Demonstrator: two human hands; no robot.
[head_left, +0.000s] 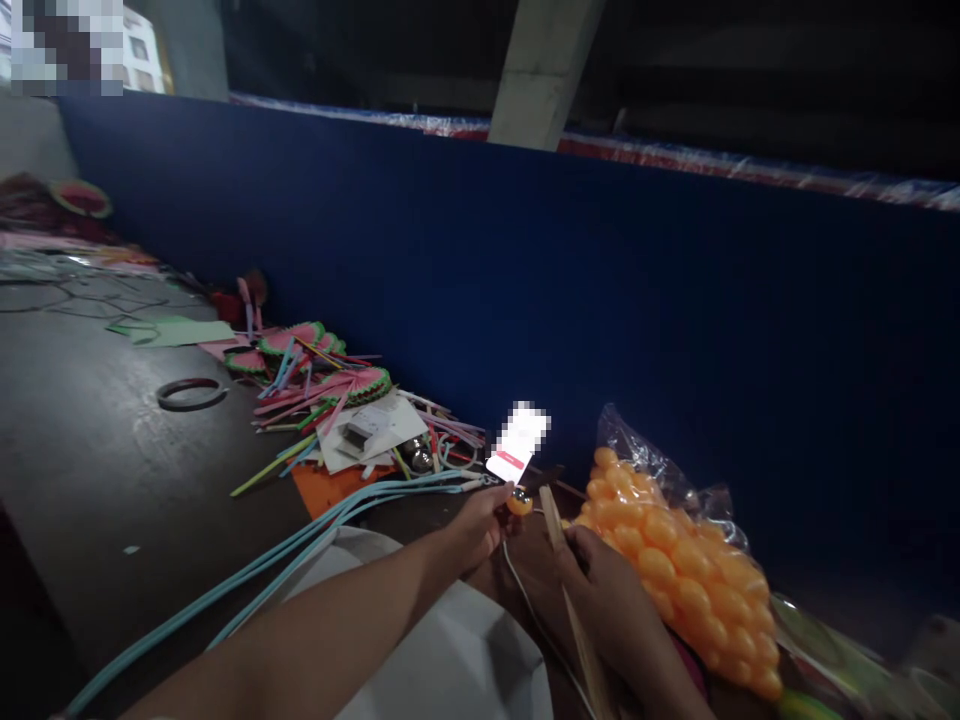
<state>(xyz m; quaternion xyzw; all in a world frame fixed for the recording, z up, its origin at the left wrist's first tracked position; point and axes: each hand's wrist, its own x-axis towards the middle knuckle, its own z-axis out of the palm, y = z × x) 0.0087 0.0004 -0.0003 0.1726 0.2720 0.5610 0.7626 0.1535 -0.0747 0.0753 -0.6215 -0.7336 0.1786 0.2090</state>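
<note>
My left hand (484, 525) is closed on a small orange ball (519, 507) with a shiny silvery part on top, held between thumb and fingers. My right hand (604, 580) wraps round a thin pale wooden strip (553, 520) that slants up from the lower edge. Just right of that hand lies a clear plastic bag (675, 550) full of orange balls. A lit phone (517, 445) leans beyond my left hand, its screen pixelated. Light blue cords (330, 515) run under or beside my left wrist; their contact with it is unclear.
Left of my hands lie pink and green paper fans (352, 385), coloured sticks, white paper (371, 435), orange paper (330, 490) and silvery balls (420, 458). A tape roll (191, 393) rests on the dark table (67, 450). A blue partition (465, 260) stands behind.
</note>
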